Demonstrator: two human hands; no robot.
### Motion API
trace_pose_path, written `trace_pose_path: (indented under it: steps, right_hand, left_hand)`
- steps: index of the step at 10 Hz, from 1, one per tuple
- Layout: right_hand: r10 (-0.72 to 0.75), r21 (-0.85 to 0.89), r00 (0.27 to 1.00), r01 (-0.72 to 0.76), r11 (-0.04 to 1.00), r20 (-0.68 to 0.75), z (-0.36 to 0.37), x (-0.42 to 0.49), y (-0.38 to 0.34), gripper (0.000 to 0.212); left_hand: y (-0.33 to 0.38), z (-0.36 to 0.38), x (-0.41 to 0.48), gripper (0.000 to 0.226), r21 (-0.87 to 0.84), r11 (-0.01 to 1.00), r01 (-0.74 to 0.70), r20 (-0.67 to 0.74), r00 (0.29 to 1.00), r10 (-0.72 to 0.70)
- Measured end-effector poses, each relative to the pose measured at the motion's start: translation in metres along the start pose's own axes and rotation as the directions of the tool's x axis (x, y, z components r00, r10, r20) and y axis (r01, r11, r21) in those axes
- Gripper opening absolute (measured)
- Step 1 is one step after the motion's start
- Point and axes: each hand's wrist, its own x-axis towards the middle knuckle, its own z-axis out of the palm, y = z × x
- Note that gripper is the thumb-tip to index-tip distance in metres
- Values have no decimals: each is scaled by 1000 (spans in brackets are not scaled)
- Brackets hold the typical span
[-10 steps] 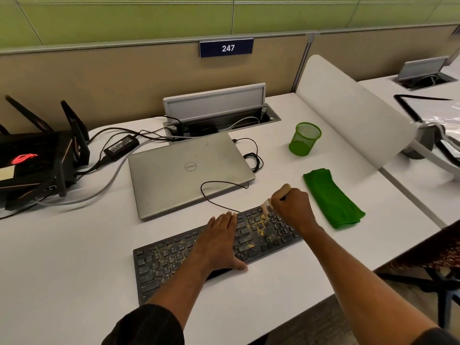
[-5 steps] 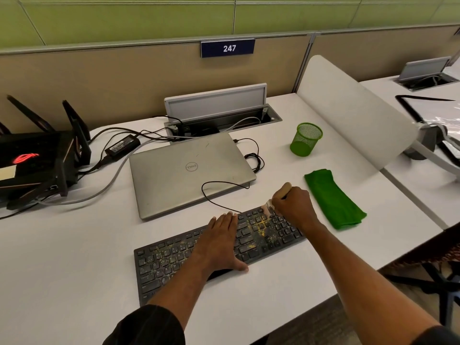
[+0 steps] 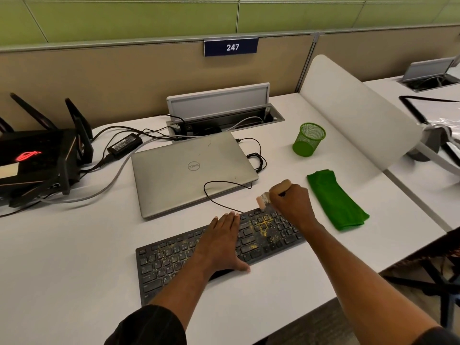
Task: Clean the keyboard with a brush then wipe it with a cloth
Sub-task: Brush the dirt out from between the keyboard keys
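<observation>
Keyboard, black and flecked with yellow crumbs, lies on the desk just in front of the closed laptop, its long axis running from near left to far right. Behind the folded green cloth beside the keyboard's right end, a green mesh cup stands; its contents cannot be made out. Left hand lies flat and spread on the keys. Right hand is fisted around a brush, bristles at the keyboard's far edge.

sign: "247" | laptop lid: "DELL", upside down | keyboard legends: mostly unreadable
</observation>
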Motion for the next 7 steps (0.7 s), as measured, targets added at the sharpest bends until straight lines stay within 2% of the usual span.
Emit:
trace_pose_path:
  steps: [2,5,7]
  right_hand:
    - [-59,-57,997,62,996,54,11,-5,-1,22]
    - [-90,-51,996,91,994,19,7,-2,-4,27]
    - [-71,-96,996,77,992,60,14,-2,4,30]
  left_hand:
    - [0,0,0,138,-2,1000,-2,-3,1000,2]
    - [-2,2,1,140,-9,1000,-6,-9,1000,6]
    - [-2,2,2,141,-19,1000,-3,-20,1000,3]
